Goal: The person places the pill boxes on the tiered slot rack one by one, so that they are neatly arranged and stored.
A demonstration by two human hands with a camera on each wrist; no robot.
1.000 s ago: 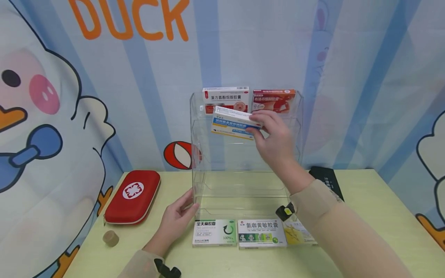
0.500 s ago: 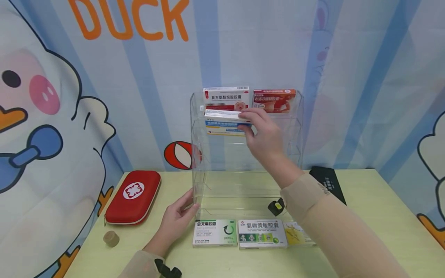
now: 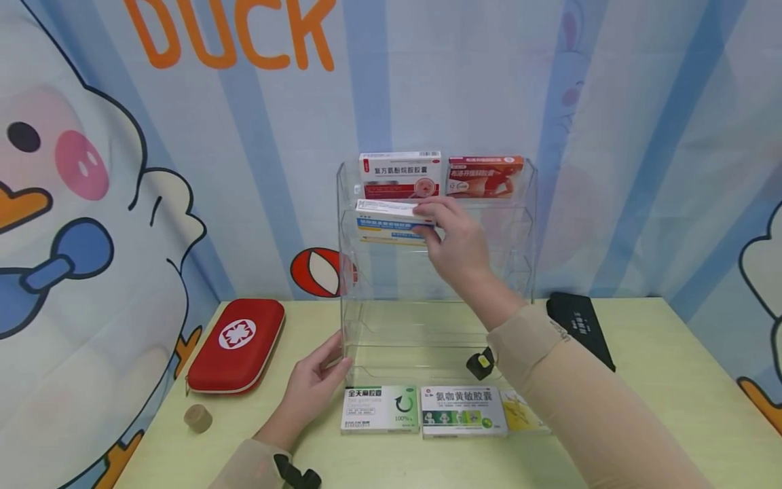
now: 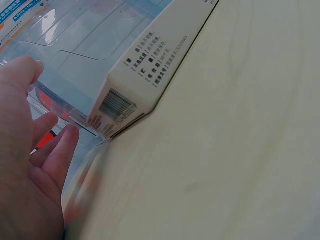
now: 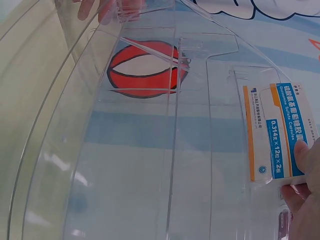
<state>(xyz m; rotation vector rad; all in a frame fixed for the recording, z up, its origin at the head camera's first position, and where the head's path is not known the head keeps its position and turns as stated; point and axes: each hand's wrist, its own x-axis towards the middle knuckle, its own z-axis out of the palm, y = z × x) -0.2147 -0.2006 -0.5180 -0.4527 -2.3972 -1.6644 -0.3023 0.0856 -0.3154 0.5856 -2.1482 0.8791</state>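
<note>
My right hand (image 3: 458,241) pinches a white, blue and yellow medicine box (image 3: 391,231) between thumb and fingers at its right end. The box is at the second tier of a clear stepped display rack (image 3: 421,322), just below the top row; whether it touches the tier is unclear. In the right wrist view, the capsule box (image 5: 274,132) shows its printed front, with my thumb on it. My left hand (image 3: 311,380) rests against the rack's lower left side, fingers relaxed. The left wrist view shows its thumb and loosely spread fingers beside the clear panel.
On the top tier stand a white-and-red box (image 3: 400,176) and a red box (image 3: 485,178). Along the rack's front sit a green-white box (image 3: 379,409), a white box (image 3: 463,411) and a yellow box (image 3: 522,411). Around it lie a red case (image 3: 235,346), cork (image 3: 198,418) and black pouch (image 3: 580,326).
My right hand has moved left and slightly down with the medicine box, which was tilted and now lies nearly level at the second tier. The left hand stays at the rack's side.
</note>
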